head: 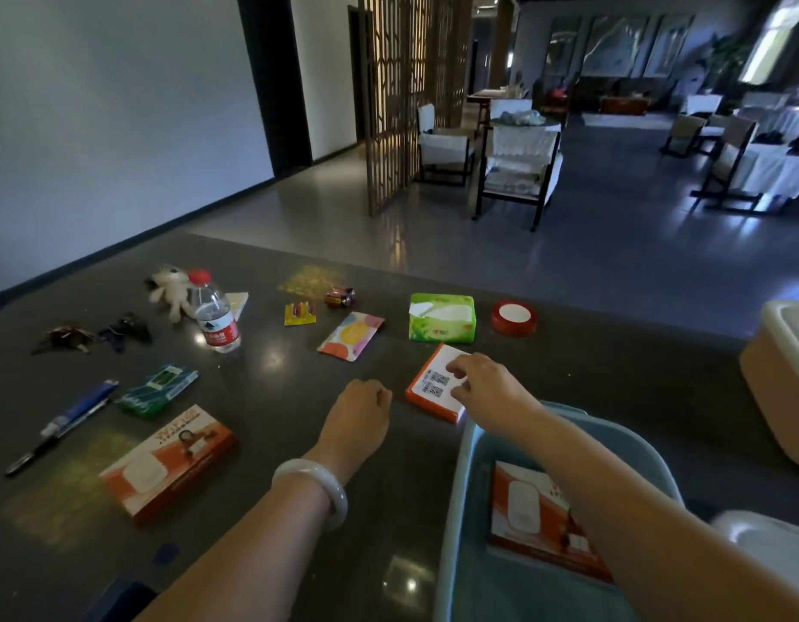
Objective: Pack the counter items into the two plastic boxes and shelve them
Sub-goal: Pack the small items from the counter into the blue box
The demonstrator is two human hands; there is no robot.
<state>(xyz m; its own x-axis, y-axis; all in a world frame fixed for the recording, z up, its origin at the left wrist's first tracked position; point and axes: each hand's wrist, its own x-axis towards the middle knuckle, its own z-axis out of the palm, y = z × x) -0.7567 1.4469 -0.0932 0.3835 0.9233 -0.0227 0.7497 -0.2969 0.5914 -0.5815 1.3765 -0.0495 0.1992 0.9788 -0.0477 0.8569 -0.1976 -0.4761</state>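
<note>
A blue plastic box stands at the counter's near right with one orange carton lying inside. A peach plastic box sits at the far right. My right hand rests on a white-and-orange carton lying on the counter; its fingers touch the top face, grip unclear. My left hand is curled into a loose fist on the counter, holding nothing. Another orange carton lies at the near left.
Spread over the dark counter: a water bottle, a plush toy, pens, a green packet, a tissue pack, a red tape roll, a colourful pouch, batteries, keys.
</note>
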